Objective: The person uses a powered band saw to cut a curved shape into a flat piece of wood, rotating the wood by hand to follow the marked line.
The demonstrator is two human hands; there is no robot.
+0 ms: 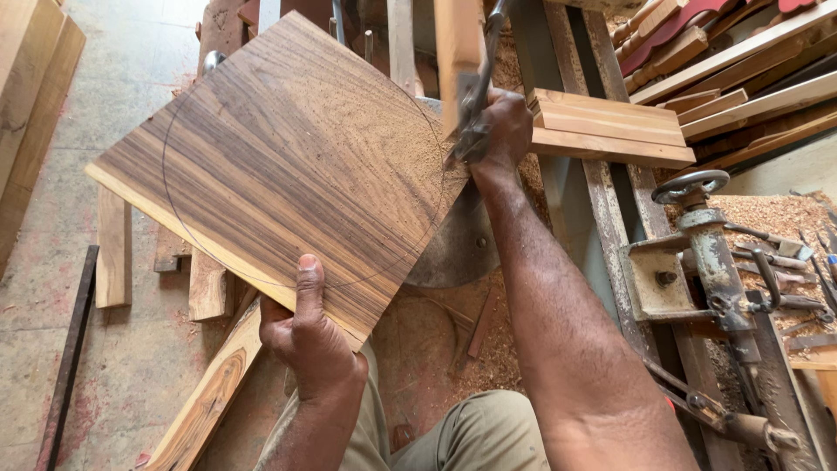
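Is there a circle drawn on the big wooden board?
Yes, a thin circle line runs across the square wooden board, which the left hand grips at its lower edge.

L hand (307, 336) grips striped wood board (279, 157) edge; R hand (499, 131) holds saw (475, 105).

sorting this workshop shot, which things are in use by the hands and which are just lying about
In use: striped wooden board, left hand, right hand, saw.

Lying about: stacked planks, metal tailstock with handwheel, chisels, offcut on floor.
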